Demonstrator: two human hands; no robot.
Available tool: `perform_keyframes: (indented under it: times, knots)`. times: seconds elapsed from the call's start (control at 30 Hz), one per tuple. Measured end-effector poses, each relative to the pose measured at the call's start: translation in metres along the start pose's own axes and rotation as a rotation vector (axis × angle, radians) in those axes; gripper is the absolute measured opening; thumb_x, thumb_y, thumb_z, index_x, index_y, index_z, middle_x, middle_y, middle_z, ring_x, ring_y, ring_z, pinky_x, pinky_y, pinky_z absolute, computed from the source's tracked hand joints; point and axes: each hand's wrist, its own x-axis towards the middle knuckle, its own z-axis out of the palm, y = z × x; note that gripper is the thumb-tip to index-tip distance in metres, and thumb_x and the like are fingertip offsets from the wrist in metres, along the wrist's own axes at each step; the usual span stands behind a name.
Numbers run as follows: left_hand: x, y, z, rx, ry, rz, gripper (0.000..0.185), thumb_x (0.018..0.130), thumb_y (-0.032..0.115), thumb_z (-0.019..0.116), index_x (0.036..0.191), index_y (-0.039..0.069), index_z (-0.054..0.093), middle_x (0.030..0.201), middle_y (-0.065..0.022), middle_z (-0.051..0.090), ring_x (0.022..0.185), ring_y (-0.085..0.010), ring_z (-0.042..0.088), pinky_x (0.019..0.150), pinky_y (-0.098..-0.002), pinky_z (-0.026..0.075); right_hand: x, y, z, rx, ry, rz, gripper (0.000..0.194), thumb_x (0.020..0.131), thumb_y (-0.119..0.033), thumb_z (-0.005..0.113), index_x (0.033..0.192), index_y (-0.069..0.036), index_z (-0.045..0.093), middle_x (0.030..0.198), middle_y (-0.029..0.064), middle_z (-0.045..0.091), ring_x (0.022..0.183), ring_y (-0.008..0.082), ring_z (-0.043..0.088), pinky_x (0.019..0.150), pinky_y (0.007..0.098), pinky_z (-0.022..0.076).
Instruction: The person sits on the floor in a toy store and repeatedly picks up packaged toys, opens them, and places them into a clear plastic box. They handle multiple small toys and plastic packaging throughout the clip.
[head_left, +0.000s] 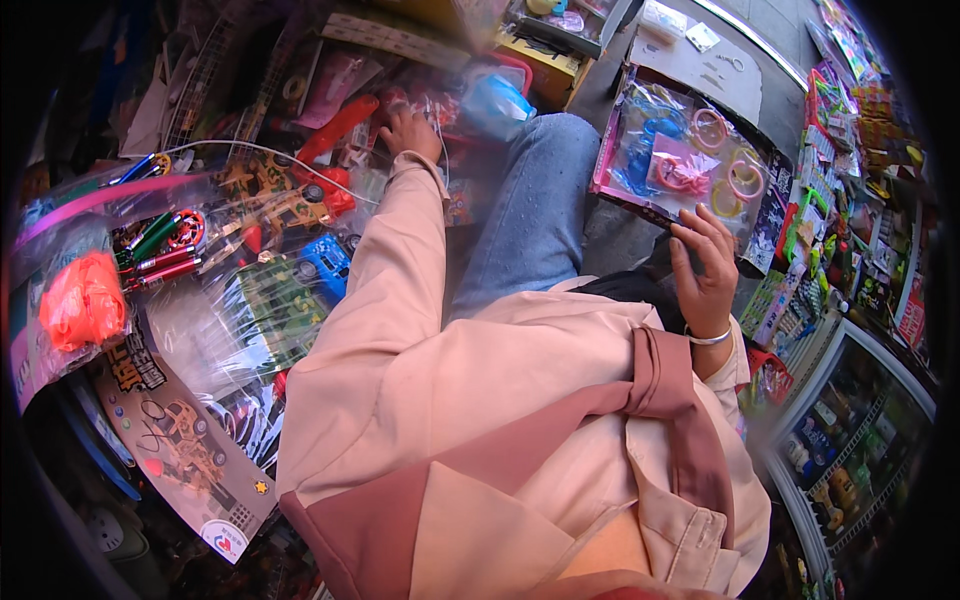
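My left hand (411, 135) reaches in among red plastic-wrapped items (444, 109) at the upper middle, its fingertips partly lost among them; whether it grips anything cannot be told. Left of it lies a long red object (337, 129), and to its right a light blue wrapped item (496, 101) beside my knee. My right hand (705, 262), with a silver bangle on the wrist, hangs with fingers apart and nothing held. Just above it stands a shallow box (606, 161) of bagged pink, blue and yellow rings, including a bag of pink rings (682, 166).
Packaged toy vehicles, a blue toy car (326, 262), a bagged orange bundle (84, 300) and a printed card (184, 450) crowd the left. A white cable (247, 142) crosses above. At right are hanging small goods and a glass-fronted cooler (847, 442). Boxes stand at the top.
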Motion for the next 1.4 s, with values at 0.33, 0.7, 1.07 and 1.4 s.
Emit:
perform_keyframes:
  times: [0.33, 0.7, 1.07, 1.4]
  knots:
    - [0.034, 0.039, 0.008, -0.175, -0.031, 0.064, 0.035, 0.075, 0.027, 0.066, 0.106, 0.011, 0.068, 0.133, -0.0068, 0.048, 0.128, -0.0274, 0.039, 0.104, -0.0516, 0.030, 0.002, -0.002, -0.003, -0.021, -0.023, 0.048, 0.018, 0.079, -0.001, 0.068, 0.097, -0.002, 0.069, 0.110, 0.0124, 0.067, 0.115, 0.0342, 0.056, 0.096, 0.0420, 0.0437]
    - [0.049, 0.053, 0.025, -0.049, -0.144, -0.031, 0.044, 0.082, 0.024, 0.056, 0.121, 0.006, 0.061, 0.141, -0.0088, 0.042, 0.136, -0.0275, 0.031, 0.111, -0.0534, 0.019, 0.007, -0.003, 0.002, 0.000, -0.053, 0.084, 0.017, 0.080, -0.001, 0.067, 0.096, -0.002, 0.068, 0.111, 0.0133, 0.066, 0.116, 0.0343, 0.056, 0.097, 0.0417, 0.0432]
    - [0.059, 0.019, 0.002, -0.417, 0.071, -0.161, 0.031, 0.086, 0.025, 0.050, 0.089, -0.001, 0.067, 0.103, -0.0232, 0.062, 0.099, -0.0402, 0.058, 0.086, -0.0497, 0.047, -0.004, 0.002, -0.003, 0.084, 0.019, 0.087, 0.018, 0.079, -0.004, 0.070, 0.097, -0.004, 0.070, 0.108, 0.0111, 0.068, 0.114, 0.0315, 0.057, 0.094, 0.0388, 0.0455]
    - [0.040, 0.056, -0.100, -1.376, 0.491, -0.468, 0.029, 0.087, 0.021, 0.053, 0.088, -0.007, 0.061, 0.086, -0.0186, 0.066, 0.077, -0.0285, 0.063, 0.072, -0.0381, 0.051, -0.011, 0.009, -0.008, 0.796, 0.192, 0.496, 0.019, 0.090, -0.016, 0.065, 0.103, -0.004, 0.069, 0.104, 0.0083, 0.069, 0.099, 0.0216, 0.064, 0.085, 0.0298, 0.0481]
